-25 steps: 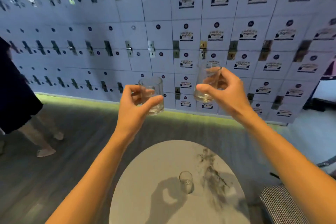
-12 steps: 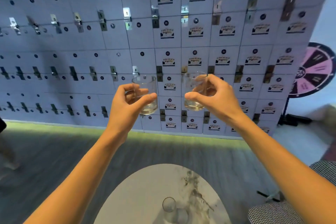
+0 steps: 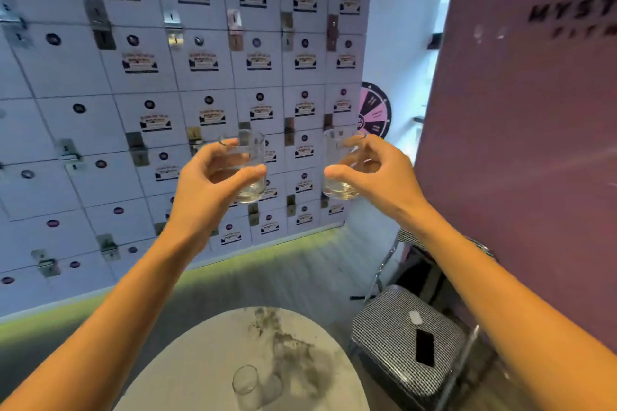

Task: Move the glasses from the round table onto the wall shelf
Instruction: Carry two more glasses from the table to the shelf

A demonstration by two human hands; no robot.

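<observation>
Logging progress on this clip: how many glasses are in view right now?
3. One glass is held in the left hand, one glass in the right hand, and one small glass stands on the round table. None seem hidden.

Glass [image 3: 247,383] on table [image 3: 187,374], chair [image 3: 397,337] right.

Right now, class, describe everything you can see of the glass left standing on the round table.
The glass is a small clear tumbler, apparently of plain glass and looking empty. It stands upright on the pale round table, near its front edge, just left of a dark grey marbled streak. Nothing but the tabletop touches it: both hands are raised well above it, each holding another glass. Its lower part is faint and blurred, so the base is hard to make out.
</observation>
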